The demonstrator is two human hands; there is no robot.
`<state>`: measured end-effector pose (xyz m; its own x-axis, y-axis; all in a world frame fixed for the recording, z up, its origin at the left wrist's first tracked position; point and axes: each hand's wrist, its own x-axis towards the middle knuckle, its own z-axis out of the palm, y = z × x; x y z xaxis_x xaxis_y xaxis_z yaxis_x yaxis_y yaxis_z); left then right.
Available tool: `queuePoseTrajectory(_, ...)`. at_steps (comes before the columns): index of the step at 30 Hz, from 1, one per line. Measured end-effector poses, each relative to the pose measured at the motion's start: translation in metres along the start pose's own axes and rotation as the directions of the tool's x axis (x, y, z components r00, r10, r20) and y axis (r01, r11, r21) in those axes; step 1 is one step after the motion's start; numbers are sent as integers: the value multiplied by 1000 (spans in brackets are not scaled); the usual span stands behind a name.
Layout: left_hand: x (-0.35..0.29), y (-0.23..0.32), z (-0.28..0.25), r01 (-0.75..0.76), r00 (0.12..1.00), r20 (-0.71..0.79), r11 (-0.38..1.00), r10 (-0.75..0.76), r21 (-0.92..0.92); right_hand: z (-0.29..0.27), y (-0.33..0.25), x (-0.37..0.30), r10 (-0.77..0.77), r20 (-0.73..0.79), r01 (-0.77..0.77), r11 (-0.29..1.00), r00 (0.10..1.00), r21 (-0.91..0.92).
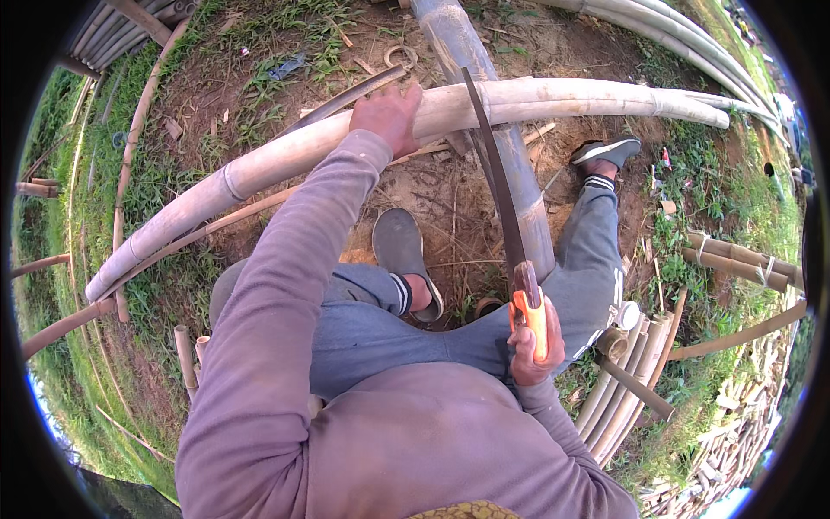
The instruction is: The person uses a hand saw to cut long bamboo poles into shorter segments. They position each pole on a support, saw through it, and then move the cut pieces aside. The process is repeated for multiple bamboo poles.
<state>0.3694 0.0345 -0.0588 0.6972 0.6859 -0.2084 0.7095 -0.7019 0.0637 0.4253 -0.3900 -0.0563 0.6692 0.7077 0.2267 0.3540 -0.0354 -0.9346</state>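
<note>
A thick pale bamboo pole (285, 160) lies crosswise before me, resting over a grey bamboo beam (527, 195) that runs away from me. My left hand (389, 117) is wrapped over the top of the pole, left of the beam. In my right hand (536, 346) is the orange handle of a hand saw (499, 177), gripped near my right thigh. Its long dark blade points away from me, with the far part against the pole near a node, just above the beam. How deep the blade sits in the bamboo cannot be made out.
A bamboo ring (400, 58) and a dark flat strip (341, 102) lie beyond the pole. Cut bamboo lengths (627, 381) are bundled at my right, with a white round lid or cup (629, 314) on them. More poles (666, 35) lie far right. My shoes (399, 246) rest on bare soil.
</note>
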Motion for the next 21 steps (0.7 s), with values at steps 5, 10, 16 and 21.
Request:
queuePoseTrajectory(5, 3, 5, 0, -11, 1000, -26, 1000, 11, -2, 67, 13, 120, -4, -52, 6, 1000, 999, 31)
queuePoseTrajectory(10, -1, 5, -7, -12, 1000, -10, 1000, 12, -15, 88, 11, 162, -12, -77, 15, 999, 997, 45)
queuePoseTrajectory(16, 1, 2, -3, 0, 1000, 2, 1000, 0, 2, 2, -4, 8, 37, 35, -36, 998, 999, -48)
queuePoseTrajectory(21, 3, 5, -3, -11, 1000, -15, 999, 11, -39, 79, 10, 144, 12, -41, -10, 998, 999, 54)
